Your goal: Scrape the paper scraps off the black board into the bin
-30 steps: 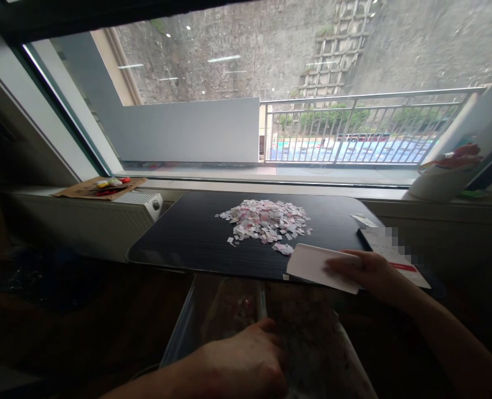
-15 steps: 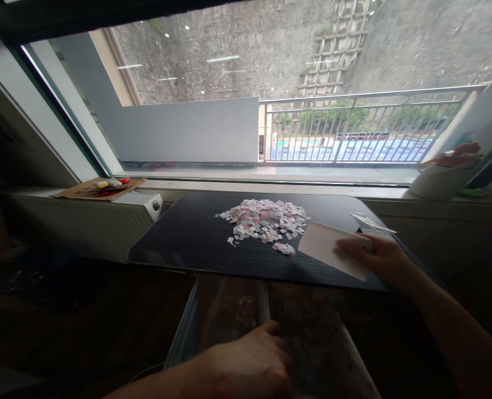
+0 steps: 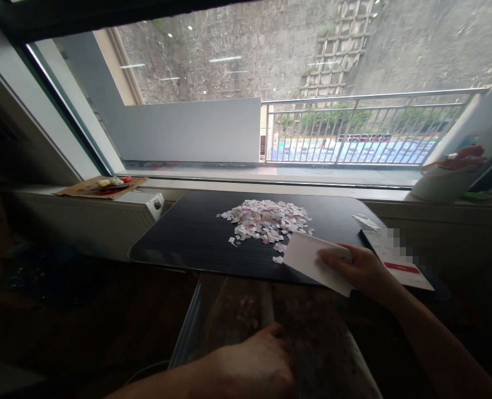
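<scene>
Right hand (image 3: 360,269) pinching card (image 3: 304,256), left hand (image 3: 258,357) grip unclear, scraps (image 3: 266,219) beyond, radiator (image 3: 104,221) far left

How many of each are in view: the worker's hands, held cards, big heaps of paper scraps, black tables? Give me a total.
Hands: 2, left hand and right hand
Held white card: 1
Big scrap heap: 1, its overlapping pieces uncountable
Black table: 1
Total: 5
</scene>
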A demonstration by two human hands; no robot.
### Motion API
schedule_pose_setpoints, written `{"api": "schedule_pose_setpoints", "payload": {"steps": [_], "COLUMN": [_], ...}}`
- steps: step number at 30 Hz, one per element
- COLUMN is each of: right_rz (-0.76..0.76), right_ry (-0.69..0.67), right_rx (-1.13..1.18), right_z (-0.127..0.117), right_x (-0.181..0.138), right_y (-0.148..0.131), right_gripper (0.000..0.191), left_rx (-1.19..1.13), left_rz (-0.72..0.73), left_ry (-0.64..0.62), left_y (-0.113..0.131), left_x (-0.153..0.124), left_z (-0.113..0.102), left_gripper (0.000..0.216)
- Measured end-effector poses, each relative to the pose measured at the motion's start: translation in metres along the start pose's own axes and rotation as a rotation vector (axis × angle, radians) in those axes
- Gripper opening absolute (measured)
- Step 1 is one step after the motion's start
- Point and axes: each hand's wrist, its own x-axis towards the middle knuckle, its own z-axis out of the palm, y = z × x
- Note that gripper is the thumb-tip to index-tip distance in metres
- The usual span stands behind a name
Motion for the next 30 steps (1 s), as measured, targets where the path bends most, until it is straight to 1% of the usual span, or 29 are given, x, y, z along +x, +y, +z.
{"api": "schedule_pose_setpoints", "payload": {"steps": [2, 5, 8, 12, 15, 18, 22, 25, 27, 30], "right_rz": [0.000, -0.026, -0.048, -0.048, -0.047, -0.071, -0.089, -0.068, -0.039, 0.001], "right_ry": [-0.009, 0.040, 0.048, 0.030, -0.061, -0.131, -0.128, -0.109, -0.120, -0.129], "right_rx": [-0.002, -0.036, -0.090, -0.075, -0.043, -0.050, -0.078, -0.083, -0.070, -0.021], "right_z": [0.004, 0.009, 0.007, 0.003, 0.006, 0.012, 0.014, 0.013, 0.016, 0.026], "right_x": [-0.003, -0.004, -0.002, -0.003, -0.007, -0.010, -0.009, -0.012, -0.017, -0.025], "right_y": [-0.004, -0.008, -0.008, -0.002, -0.002, -0.008, -0.013, -0.012, -0.012, -0.012], "right_gripper": [0.039, 0.038, 0.037, 0.038, 0.042, 0.041, 0.038, 0.038, 0.039, 0.039], "left_rx": [-0.010, -0.026, -0.042, -0.033, -0.035, -0.038, -0.040, -0.038, -0.034, -0.057], "left_rz": [0.009, 0.019, 0.013, 0.017, 0.024, 0.031, 0.055, 0.067, 0.054, 0.048], "left_ry": [-0.004, -0.032, -0.075, -0.077, -0.038, 0.030, 0.093, 0.094, 0.087, 0.025], "left_y": [0.000, -0.001, -0.002, -0.001, 0.000, -0.001, -0.003, -0.002, -0.001, 0.001], "left_x": [0.002, 0.004, 0.006, 0.005, 0.005, 0.006, 0.004, 0.004, 0.008, 0.020], "left_z": [-0.002, -0.003, -0.002, -0.001, 0.000, 0.004, 0.011, 0.011, 0.009, 0.006], "left_gripper": [0.020, 0.020, 0.021, 0.020, 0.022, 0.024, 0.023, 0.028, 0.031, 0.036]}}
